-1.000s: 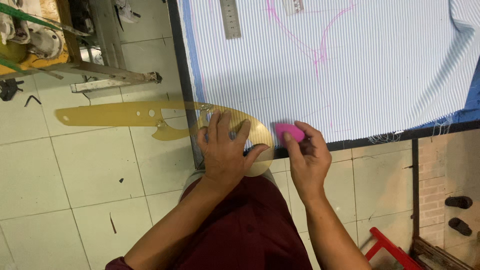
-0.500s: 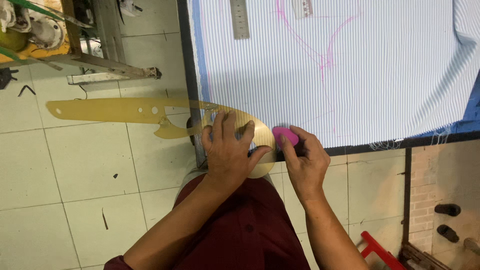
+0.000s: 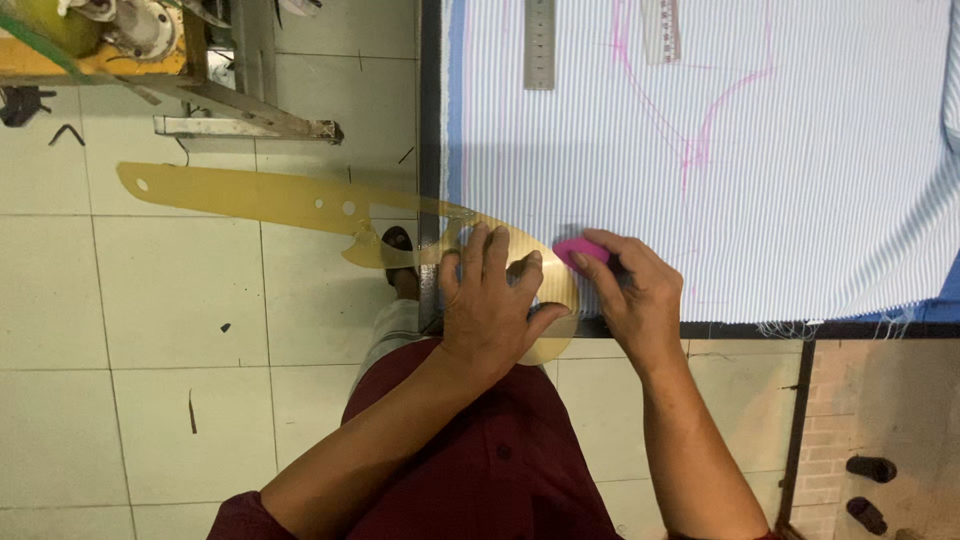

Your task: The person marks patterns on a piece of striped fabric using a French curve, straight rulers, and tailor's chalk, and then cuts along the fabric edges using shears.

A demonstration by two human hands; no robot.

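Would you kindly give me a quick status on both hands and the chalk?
Left hand flat on yellow curve ruler. Right hand grips pink chalk on striped fabric. Steel ruler well off, nothing in the way.

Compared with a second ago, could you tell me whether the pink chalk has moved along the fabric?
No. The pink chalk sits at the yellow curved ruler's rounded end, near the table's black front edge, as before.

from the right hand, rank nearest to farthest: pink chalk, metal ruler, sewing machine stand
1. pink chalk, pinched in the right hand.
2. metal ruler, on the striped fabric, top middle.
3. sewing machine stand, on the floor, far top left.
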